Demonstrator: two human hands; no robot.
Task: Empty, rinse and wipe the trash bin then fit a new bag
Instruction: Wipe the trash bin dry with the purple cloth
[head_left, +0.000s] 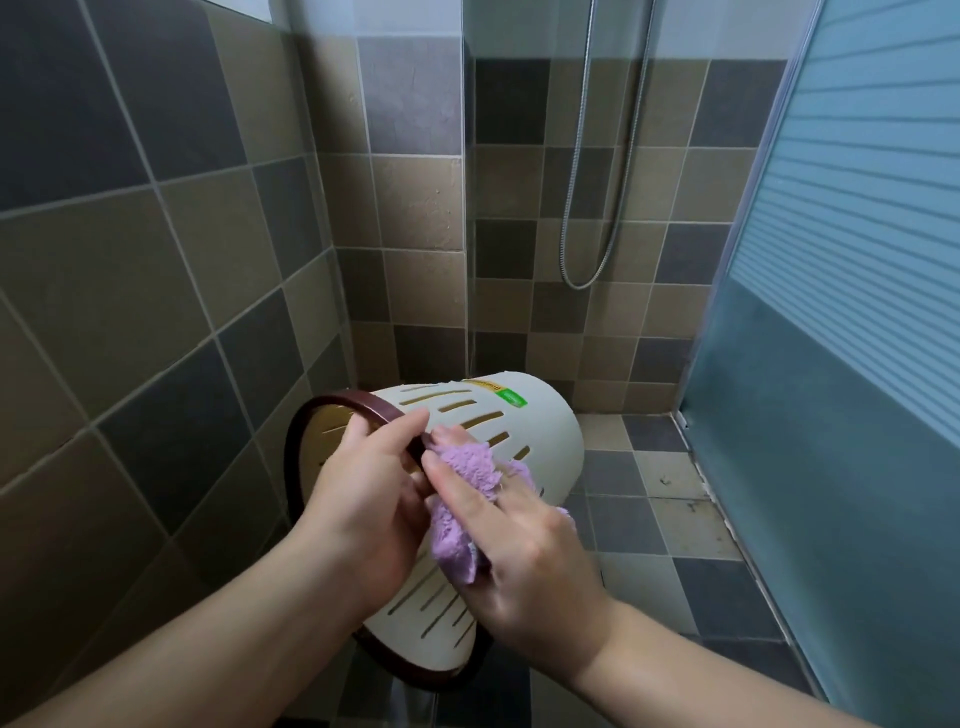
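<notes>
Tiled shower corner, bin held in the air on its side. Nearest, right hand (511, 540) presses a purple cloth (470, 493) flat-fingered on the bin's (540, 431) slotted wall; left hand (363, 488) grips the dark rim (332, 405). Bin looks light, stiff, possibly wet and slippery: rim judged the safest hold; shower hose (582, 208) hangs behind.

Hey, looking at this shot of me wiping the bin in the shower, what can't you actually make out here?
Head view only:
- Inside and base of the cream slotted plastic trash bin: turned away; the left hand covers part of its dark brown rim.
- Print on the bin's green sticker: too small.
- Much of the purple fluffy cloth: under the right hand.
- Metal shower hose: both ends cut off by the top edge.
</notes>
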